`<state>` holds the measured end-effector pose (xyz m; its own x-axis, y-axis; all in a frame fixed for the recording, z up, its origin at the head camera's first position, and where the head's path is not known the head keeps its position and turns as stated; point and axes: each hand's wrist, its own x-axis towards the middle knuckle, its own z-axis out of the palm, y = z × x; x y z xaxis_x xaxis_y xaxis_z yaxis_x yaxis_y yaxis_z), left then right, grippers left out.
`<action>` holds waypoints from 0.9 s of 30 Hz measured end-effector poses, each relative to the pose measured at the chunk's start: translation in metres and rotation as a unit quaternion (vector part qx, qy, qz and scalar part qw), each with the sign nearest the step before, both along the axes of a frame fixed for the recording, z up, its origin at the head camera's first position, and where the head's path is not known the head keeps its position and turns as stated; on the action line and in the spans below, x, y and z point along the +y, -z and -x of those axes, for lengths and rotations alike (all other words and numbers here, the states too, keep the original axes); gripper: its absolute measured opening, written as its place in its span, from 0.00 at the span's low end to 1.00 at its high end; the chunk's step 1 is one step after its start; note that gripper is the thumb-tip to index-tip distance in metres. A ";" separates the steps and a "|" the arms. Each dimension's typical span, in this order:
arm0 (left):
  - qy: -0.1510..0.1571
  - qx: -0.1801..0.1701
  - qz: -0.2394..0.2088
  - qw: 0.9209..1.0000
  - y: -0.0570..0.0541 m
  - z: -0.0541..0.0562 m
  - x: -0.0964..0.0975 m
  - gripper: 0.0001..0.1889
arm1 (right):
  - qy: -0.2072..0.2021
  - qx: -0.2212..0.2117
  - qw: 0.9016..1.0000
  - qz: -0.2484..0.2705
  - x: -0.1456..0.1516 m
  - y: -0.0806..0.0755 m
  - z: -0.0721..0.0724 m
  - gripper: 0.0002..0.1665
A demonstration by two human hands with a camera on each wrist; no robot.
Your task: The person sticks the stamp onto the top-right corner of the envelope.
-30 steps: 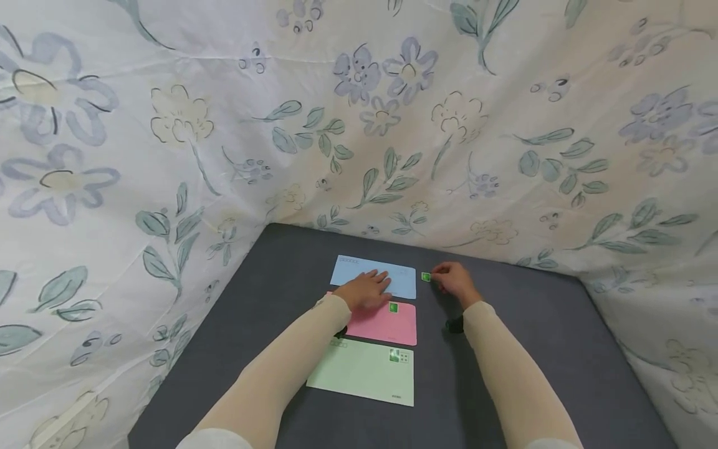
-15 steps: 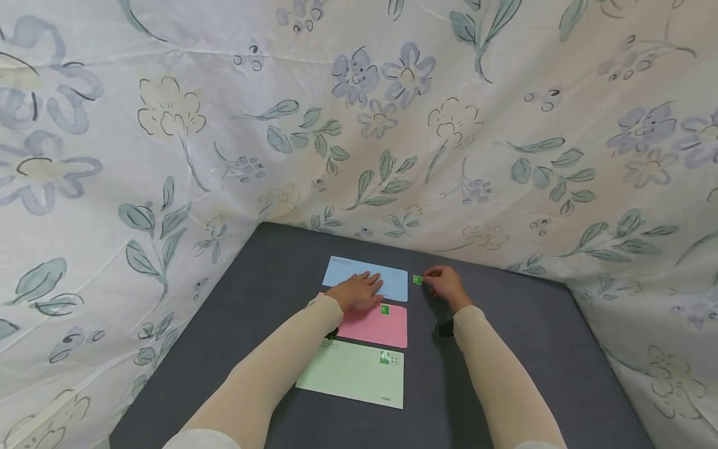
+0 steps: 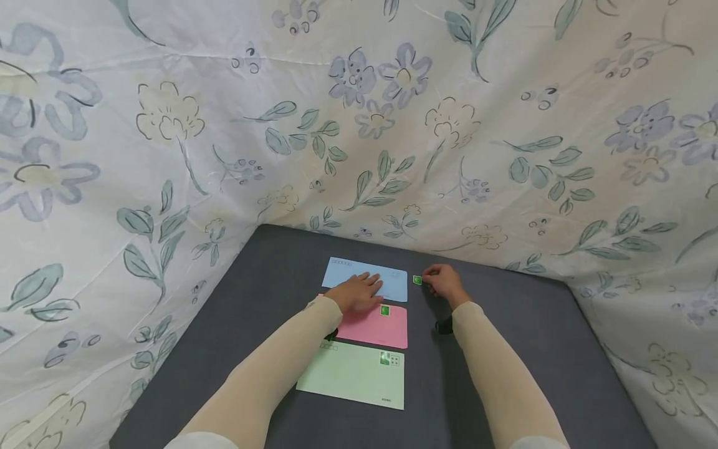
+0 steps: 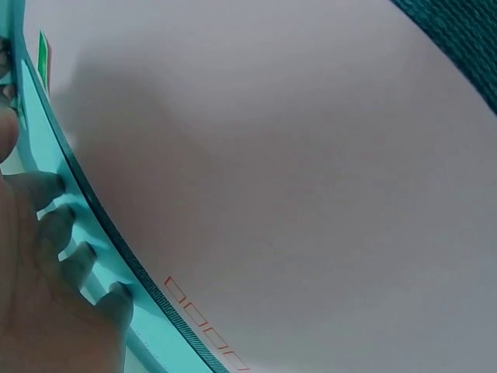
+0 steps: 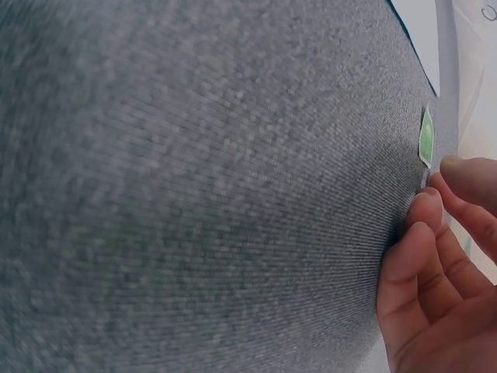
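Observation:
A blue envelope (image 3: 350, 267) lies at the back of the dark tabletop, with a pink envelope (image 3: 378, 325) and a pale green envelope (image 3: 353, 377) in front of it. Spread fingers of my left hand (image 3: 356, 293) rest on the blue envelope's lower part, the palm covering part of the pink one. Just right of the blue envelope, my right hand (image 3: 445, 283) pinches a small green stamp (image 3: 417, 280) by its edge between thumb and fingertips. In the right wrist view the stamp (image 5: 426, 138) is tilted up beside the thumb tip.
Green stamps sit on the pink envelope (image 3: 384, 310) and the pale green envelope (image 3: 384, 358), near their upper right corners. A floral cloth (image 3: 392, 137) hangs behind and beside the dark table (image 3: 527, 349).
The head view has shifted slightly, so the scene sits a little further left. Both hands, the envelopes and the stamp keep nearly the same places relative to one another.

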<state>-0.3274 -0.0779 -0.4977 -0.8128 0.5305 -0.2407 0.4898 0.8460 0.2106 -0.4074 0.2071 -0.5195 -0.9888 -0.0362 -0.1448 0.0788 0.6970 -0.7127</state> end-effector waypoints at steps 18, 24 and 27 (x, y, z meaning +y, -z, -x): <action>-0.007 -0.004 -0.019 1.000 0.004 0.001 -0.001 0.37 | 0.019 -0.016 0.997 -0.069 -0.010 -0.004 0.007 0.10; -0.005 -0.001 -0.021 1.000 0.006 0.001 -0.001 0.38 | 0.026 -0.018 0.997 -0.070 -0.009 0.000 0.010 0.11; -0.006 0.002 -0.019 1.000 0.006 0.002 -0.001 0.38 | 0.028 -0.017 0.997 -0.072 -0.010 0.001 0.012 0.10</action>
